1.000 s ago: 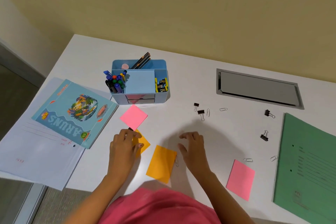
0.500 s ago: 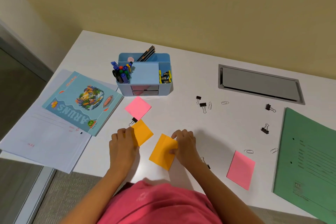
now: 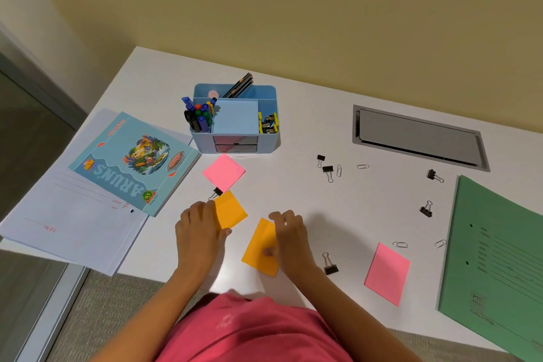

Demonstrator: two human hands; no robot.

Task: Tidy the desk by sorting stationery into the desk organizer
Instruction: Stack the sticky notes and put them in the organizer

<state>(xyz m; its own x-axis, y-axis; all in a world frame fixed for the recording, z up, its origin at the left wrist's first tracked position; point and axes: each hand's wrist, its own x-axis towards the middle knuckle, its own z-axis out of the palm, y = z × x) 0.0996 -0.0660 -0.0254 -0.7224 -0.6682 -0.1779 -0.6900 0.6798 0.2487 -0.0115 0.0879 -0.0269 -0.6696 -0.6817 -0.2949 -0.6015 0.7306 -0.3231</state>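
A blue desk organizer [image 3: 268, 146] stands at the back of the white desk and holds markers, pencils, a blue note pad and clips. My left hand [image 3: 198, 233] grips the left edge of an orange sticky pad [image 3: 233, 210], thumb at its lower edge. My right hand [image 3: 291, 242] pinches a second orange sticky pad [image 3: 258, 253], thumb on top and fingers curled over its far corner. One pink sticky pad [image 3: 224, 172] lies before the organizer, another pink pad [image 3: 387, 273] to the right. Black binder clips [image 3: 330, 267] and wire paper clips [image 3: 363, 166] are scattered about.
A turquoise notebook [image 3: 135, 161] lies on white papers [image 3: 64, 214] that overhang the desk's left edge. A green folder [image 3: 499, 258] covers the right side. A grey cable hatch [image 3: 417, 138] is set into the desk at the back right. A yellow wall stands behind.
My right hand slid left from the bare desk onto the nearer orange pad and took hold of it. My left hand closed on the other orange pad.
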